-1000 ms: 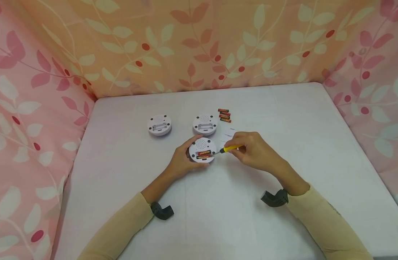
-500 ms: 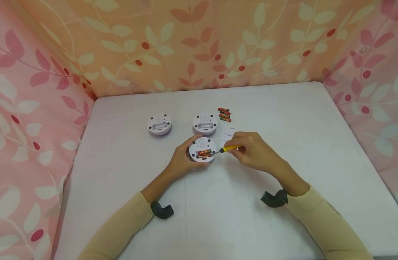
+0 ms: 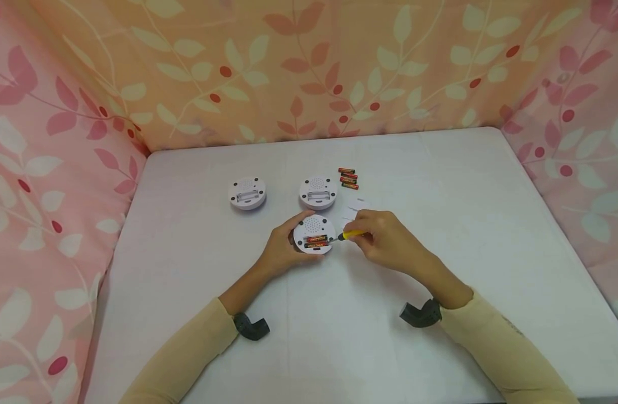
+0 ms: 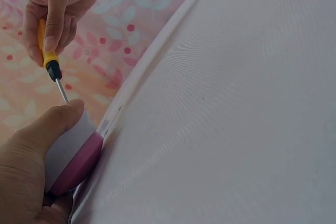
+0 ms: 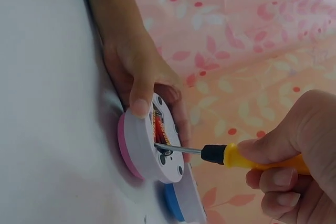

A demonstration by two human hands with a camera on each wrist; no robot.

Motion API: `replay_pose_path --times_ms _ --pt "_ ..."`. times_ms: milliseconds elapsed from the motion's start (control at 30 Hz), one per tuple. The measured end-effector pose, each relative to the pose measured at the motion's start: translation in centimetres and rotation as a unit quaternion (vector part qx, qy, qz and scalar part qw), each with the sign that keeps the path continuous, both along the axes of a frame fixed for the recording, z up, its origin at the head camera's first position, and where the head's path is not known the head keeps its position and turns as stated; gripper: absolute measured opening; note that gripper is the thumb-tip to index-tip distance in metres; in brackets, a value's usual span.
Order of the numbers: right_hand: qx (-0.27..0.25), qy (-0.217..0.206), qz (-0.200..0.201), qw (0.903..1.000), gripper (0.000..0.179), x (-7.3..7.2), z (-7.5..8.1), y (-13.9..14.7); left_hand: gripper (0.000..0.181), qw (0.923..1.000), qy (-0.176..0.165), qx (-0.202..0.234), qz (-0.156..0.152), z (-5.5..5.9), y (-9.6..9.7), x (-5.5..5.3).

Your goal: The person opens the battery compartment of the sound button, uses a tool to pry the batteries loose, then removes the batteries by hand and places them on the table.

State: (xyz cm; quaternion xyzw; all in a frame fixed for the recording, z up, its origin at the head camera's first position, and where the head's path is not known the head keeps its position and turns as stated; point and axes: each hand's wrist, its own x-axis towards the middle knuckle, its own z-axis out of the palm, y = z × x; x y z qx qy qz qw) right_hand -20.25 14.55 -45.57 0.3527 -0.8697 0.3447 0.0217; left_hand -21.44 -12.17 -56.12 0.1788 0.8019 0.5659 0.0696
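My left hand grips a round white device by its side, its underside facing up. In the right wrist view that device has a pink base rim. Two red-and-gold batteries lie in its open compartment. My right hand pinches the yellow handle of a screwdriver. The metal tip of the screwdriver reaches into the compartment at one end of the batteries. Whether the tip touches a battery or the compartment edge, I cannot tell.
Behind stand two more upturned white devices, one at left and one nearer the middle, with bare battery compartments. Several loose batteries lie right of them. A white paper slip is partly behind my right hand. Floral curtains border the table.
My right hand and the screwdriver have shifted slightly left and down, closer to the device. The device has tipped a little; the left hand has hardly moved.
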Motion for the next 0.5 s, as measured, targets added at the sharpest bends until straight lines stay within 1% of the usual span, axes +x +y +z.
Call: replay_pose_path --times_ms 100,200,333,500 --pt "-0.004 -0.002 0.000 1.0000 0.014 0.0 -0.1 -0.2 0.101 1.0000 0.000 0.000 -0.001 0.0 0.0 0.0" --pt "-0.020 -0.005 0.000 0.9998 0.014 -0.1 -0.2 -0.1 0.101 1.0000 -0.002 0.001 0.002 0.0 -0.1 0.0" --pt "-0.052 -0.029 -0.012 0.9981 0.016 -0.6 -0.7 0.3 0.101 0.9999 -0.008 0.000 0.006 0.0 -0.2 0.0" --pt "-0.086 -0.065 -0.030 0.9938 0.017 -1.3 -1.5 0.9 0.100 0.9998 -0.015 0.001 0.011 -0.2 -0.3 0.0"
